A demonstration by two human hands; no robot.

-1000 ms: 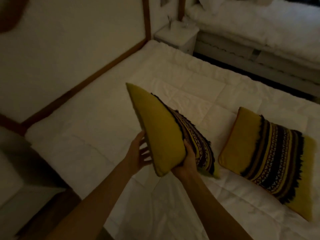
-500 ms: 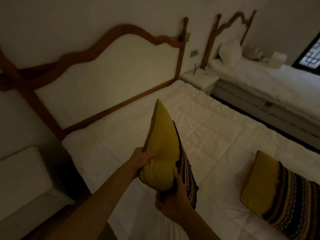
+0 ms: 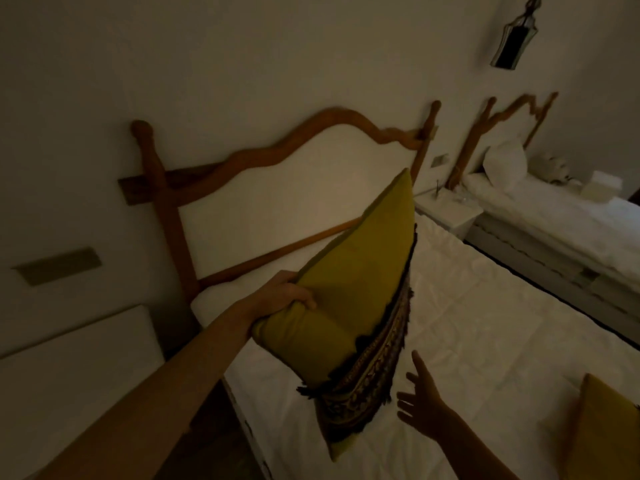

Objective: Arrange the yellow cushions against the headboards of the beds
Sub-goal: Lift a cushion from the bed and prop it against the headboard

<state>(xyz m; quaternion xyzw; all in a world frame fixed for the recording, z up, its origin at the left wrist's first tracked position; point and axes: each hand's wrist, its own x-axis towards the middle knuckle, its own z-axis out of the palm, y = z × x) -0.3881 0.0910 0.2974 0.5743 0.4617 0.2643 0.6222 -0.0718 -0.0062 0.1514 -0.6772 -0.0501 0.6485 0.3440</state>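
A yellow cushion (image 3: 356, 285) with a dark patterned, fringed band hangs in the air over the near bed (image 3: 467, 323). My left hand (image 3: 284, 297) grips its lower left corner. My right hand (image 3: 420, 400) is off the cushion, just right of its fringed edge, fingers spread. Behind the cushion stands the near headboard (image 3: 263, 188), pale padding in a curved wooden frame. A second yellow cushion (image 3: 609, 431) lies on the bed at the lower right, cut off by the frame edge. The far bed's headboard (image 3: 512, 116) is at the upper right.
A white nightstand (image 3: 450, 211) sits between the two beds. The far bed (image 3: 554, 216) carries a white pillow (image 3: 504, 164) and small objects. A low white cabinet (image 3: 76, 362) stands at the left of the near bed. A wall lamp (image 3: 512, 36) hangs at the upper right.
The cushion has risen and swung toward the headboard. My right hand has let go of it and opened; my left hand now holds it alone. The view has tilted up.
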